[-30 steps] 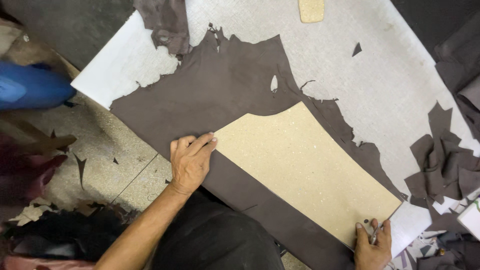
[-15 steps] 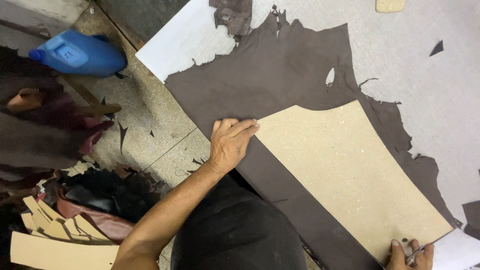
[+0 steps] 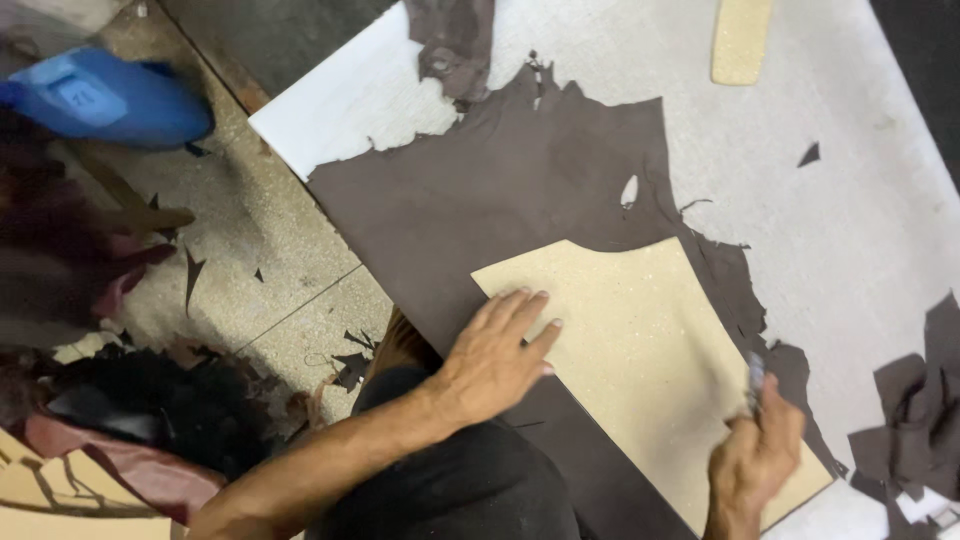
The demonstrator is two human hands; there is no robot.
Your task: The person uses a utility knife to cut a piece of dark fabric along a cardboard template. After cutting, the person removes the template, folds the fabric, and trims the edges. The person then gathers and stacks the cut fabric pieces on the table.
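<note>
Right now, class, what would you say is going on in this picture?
A person presses their left hand flat on a tan card pattern that lies on a dark brown sheet of leather, spread over a white board. Their right hand grips a small tool, blurred, at the pattern's right edge. Brown offcuts lie to the right, and a blue container stands on the floor.

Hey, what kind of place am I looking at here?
Likely a leather-cutting workshop: a dark brown leather hide lies on a white cutting board, a tan card pattern rests on it, and brown offcuts lie about.
</note>
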